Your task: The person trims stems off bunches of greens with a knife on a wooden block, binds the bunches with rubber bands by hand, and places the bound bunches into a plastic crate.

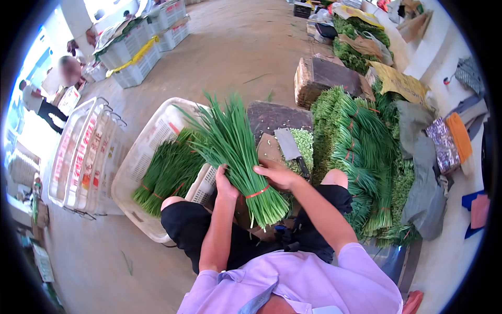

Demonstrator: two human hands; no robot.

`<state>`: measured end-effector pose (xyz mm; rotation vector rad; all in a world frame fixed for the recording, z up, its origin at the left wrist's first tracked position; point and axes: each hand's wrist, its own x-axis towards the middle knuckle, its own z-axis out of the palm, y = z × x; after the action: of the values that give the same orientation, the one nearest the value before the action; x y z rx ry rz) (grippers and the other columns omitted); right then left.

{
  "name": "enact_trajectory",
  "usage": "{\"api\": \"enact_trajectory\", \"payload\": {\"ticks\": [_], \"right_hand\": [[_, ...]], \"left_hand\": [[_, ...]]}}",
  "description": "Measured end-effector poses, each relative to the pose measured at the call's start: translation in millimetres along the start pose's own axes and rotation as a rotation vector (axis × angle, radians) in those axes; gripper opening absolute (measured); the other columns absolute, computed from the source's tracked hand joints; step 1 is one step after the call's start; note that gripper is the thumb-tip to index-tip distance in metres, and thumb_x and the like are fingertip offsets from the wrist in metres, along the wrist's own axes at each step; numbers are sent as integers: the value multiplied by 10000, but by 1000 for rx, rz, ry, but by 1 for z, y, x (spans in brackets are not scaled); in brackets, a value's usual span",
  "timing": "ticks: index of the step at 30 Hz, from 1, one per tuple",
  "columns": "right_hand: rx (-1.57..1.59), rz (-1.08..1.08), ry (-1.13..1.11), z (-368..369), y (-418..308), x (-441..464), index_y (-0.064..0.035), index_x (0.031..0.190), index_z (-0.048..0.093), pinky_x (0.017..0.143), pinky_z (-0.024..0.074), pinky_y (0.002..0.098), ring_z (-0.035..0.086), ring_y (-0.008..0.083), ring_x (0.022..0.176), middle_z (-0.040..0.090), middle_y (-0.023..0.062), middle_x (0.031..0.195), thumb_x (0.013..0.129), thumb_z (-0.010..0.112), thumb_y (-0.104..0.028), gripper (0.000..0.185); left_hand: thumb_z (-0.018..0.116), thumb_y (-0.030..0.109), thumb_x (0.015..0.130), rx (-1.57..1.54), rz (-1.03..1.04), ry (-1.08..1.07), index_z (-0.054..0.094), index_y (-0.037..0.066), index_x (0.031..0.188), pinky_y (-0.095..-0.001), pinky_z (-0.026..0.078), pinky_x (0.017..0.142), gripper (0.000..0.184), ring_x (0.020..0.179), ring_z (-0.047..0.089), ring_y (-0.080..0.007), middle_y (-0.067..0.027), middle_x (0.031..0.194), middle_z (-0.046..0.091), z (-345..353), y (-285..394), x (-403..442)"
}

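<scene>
I have a bundle of green stalks [230,144] held in mid-air above the lap, leaf tips pointing away over the near side of a white crate [121,180], pale cut ends slanting down toward the body. The left hand [226,183] cups its left side and the right hand [277,175] presses from the right, thumb on top; both sets of fingers are curled partway closed around the stalks, their undersides hidden from me. A red band [257,191] circles the bundle just below the hands. To handle this well, I would keep the pressure even and light so nothing bruises, support the loose tips, and stay clear of the cleaver [286,144] lying beyond the right hand.
</scene>
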<state>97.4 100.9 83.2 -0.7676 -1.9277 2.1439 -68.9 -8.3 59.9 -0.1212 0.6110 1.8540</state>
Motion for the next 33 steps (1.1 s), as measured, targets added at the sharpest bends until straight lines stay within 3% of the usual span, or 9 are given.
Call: {"api": "enact_trajectory", "payload": {"ticks": [4,7,12,16,19,28,31,32,33], "right_hand": [[306,-20,267,25,14,25,73,1327,519,875,534,346,648,222,1040,650,178,1177,885,751,-323,637],[276,-61,402,27,17,29,65,1270,564,868,523,328,651,212,1019,668,156,1125,877,750,-298,566],[-349,-276,468,33,17,19,77,1305,507,926,515,377,654,268,1072,664,201,1174,801,799,-305,697],[182,-186,463,25,19,9,51,1359,450,899,525,367,653,239,1026,657,170,1154,826,790,-209,684],[290,-161,403,20,24,10,42,1392,402,882,530,359,650,219,1003,649,153,1152,832,788,-167,711],[-118,-274,476,34,12,35,54,1452,319,1058,429,391,566,304,1232,558,223,1343,799,815,-379,927],[-188,-233,327,24,2,23,35,1409,430,1054,424,352,556,255,1226,581,178,1316,877,750,-346,728],[-418,-340,405,22,0,20,51,1202,611,943,505,352,664,261,1025,695,170,1068,883,739,-362,537],[-421,-337,404,19,-19,12,51,1202,611,943,505,352,664,261,1025,695,170,1068,883,739,-362,537]], "left_hand": [[383,557,1025,51,183,-142,459,67,1438,-466,404,1105,645,1271,531,-304,-117,1428,533,-4,-5,-7],[420,548,1022,243,324,-42,423,59,1465,-446,383,1121,660,1281,514,-288,-106,1439,518,-9,-15,-13],[608,307,992,572,283,-43,464,26,1404,-392,466,1035,519,1180,575,-243,-94,1318,580,-21,-16,1],[572,62,867,310,360,142,538,-43,1262,-419,568,867,410,1007,670,-267,-139,1178,639,-14,-17,1],[580,69,867,306,372,166,537,-70,1247,-410,565,874,407,997,673,-269,-145,1161,645,-16,-18,0],[581,45,849,404,368,99,600,-38,1169,-335,514,856,331,946,642,-183,-83,1093,661,-10,-17,-10],[579,38,843,377,377,101,617,-33,1141,-328,507,853,308,922,641,-174,-73,1077,668,-13,-14,-9],[579,36,840,388,360,110,623,-31,1129,-327,505,854,300,912,642,-172,-69,1066,672,-15,-15,-9],[579,36,840,384,359,111,623,-31,1129,-327,505,854,300,912,642,-172,-69,1066,672,-16,-16,-9]]}}
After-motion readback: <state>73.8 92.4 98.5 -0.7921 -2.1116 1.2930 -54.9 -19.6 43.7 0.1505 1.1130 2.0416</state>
